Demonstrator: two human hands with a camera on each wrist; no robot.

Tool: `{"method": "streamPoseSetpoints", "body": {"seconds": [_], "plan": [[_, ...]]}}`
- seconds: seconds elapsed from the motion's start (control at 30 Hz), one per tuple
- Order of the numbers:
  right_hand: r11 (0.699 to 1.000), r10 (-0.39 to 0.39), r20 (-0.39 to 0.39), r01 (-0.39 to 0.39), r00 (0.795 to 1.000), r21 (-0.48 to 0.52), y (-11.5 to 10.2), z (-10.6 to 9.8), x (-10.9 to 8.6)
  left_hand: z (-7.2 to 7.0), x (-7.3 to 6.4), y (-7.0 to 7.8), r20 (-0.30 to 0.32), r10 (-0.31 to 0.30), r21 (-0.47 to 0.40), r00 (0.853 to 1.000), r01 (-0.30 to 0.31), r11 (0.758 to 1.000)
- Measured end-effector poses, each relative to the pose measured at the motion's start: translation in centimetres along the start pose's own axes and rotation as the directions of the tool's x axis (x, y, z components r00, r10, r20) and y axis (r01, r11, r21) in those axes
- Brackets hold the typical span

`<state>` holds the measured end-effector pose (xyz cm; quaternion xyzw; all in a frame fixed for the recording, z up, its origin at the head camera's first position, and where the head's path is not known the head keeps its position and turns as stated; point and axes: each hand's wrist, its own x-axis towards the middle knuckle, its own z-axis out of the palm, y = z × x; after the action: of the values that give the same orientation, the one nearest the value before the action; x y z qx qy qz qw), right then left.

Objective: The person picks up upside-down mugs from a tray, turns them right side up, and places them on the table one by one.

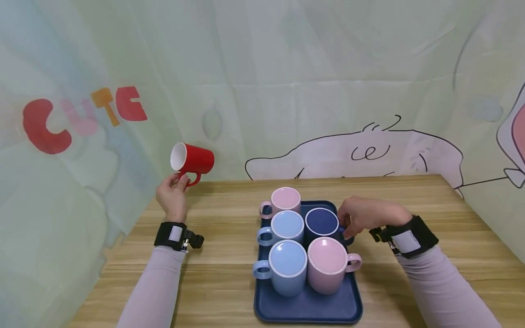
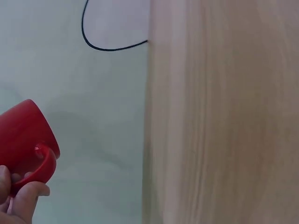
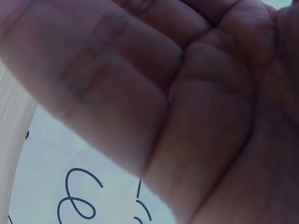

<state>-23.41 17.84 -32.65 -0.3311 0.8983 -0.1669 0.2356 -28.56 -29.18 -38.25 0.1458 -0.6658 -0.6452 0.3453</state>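
Observation:
My left hand (image 1: 172,197) pinches the handle of a red mug (image 1: 198,159) and holds it up off the table, tipped on its side with its white inside facing left. The left wrist view shows thumb and fingers at the handle of the red mug (image 2: 25,135). At the tray's right edge, my right hand (image 1: 371,214) grips the handle of a dark blue mug (image 1: 321,222), which stands upright among the other mugs. In the right wrist view the palm and fingers of the right hand (image 3: 187,93) fill most of the picture; the mug is hidden there.
A dark blue tray (image 1: 307,312) lies on the wooden table (image 1: 221,282). On it stand two light blue mugs (image 1: 288,264) and two pink mugs (image 1: 326,264), packed close. A printed cloth (image 1: 262,91) hangs behind the table and along its left side.

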Motion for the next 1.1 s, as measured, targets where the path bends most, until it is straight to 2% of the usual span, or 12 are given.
{"method": "streamPoseSetpoints", "body": {"seconds": [0.17, 0.43, 0.6, 0.87, 1.1], "plan": [[1.000, 0.010, -0.001, -0.010, 1.000, 0.001, 0.0, 0.0, 0.1, -0.3, 0.2, -0.9, -0.023, 0.007, 0.139, 1.000, -0.004, 0.990], [1.000, 0.018, 0.003, -0.018, 1.000, 0.016, 0.0, -0.1, 0.1, -0.5, 0.7, -2.1, -0.037, 0.047, 0.274, 0.998, -0.035, 0.961], [1.000, 0.016, 0.009, -0.016, 1.000, 0.016, 0.0, -0.2, 0.2, -0.6, 0.8, -2.5, -0.045, 0.032, 0.312, 0.998, -0.016, 0.950], [1.000, 0.018, 0.013, -0.018, 1.000, 0.010, -0.1, -0.3, 0.0, -0.9, 0.8, -2.8, -0.040, 0.052, 0.399, 0.998, -0.032, 0.916], [1.000, 0.017, 0.014, -0.017, 1.000, 0.015, -0.1, -0.2, 0.0, -1.0, 0.8, -3.0, -0.029, 0.038, 0.416, 0.999, -0.023, 0.909]]}}
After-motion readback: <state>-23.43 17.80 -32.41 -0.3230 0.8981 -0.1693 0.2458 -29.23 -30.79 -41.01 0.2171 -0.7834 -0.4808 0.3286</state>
